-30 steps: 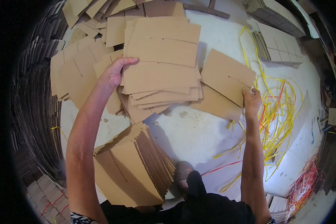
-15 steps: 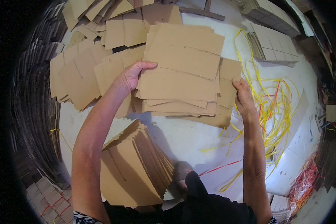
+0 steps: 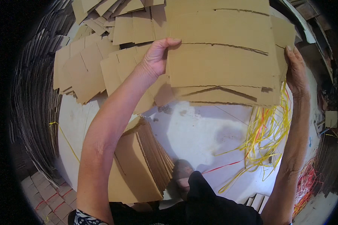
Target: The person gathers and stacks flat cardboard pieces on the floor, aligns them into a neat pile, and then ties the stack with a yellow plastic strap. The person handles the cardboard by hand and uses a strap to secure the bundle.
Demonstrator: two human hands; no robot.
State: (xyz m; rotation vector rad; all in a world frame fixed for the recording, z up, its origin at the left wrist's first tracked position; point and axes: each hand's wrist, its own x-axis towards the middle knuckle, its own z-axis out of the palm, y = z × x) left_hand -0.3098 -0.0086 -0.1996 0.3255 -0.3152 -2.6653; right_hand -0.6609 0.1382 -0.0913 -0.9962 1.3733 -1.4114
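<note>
Between my two hands, raised above the floor, is a loose stack of brown cardboard sheets [image 3: 219, 67] with slots cut into them. My left hand [image 3: 159, 56] grips its left edge, thumb on top and the other fingers hidden beneath. At the right edge my right hand [image 3: 297, 71] is closed on a sheet that juts out past the others. The lower sheets fan out unevenly along the near edge. Close to my legs, a thick upright-leaning bundle of cardboard sheets [image 3: 133, 168] stands on the floor, partly behind my left forearm.
More slotted sheets [image 3: 82, 65] lie in overlapping piles at the far left. Tall dark cardboard stacks [image 3: 35, 101] line the left side. Tangled yellow straps [image 3: 264, 138] cover the white floor [image 3: 199, 131] at right, with red strapping [image 3: 306, 183] beyond my right forearm.
Both hands have lifted the stack of cardboard sheets up and to the right, nearer to view. It now hides the bundles at the far right. The bundle by my legs stays put.
</note>
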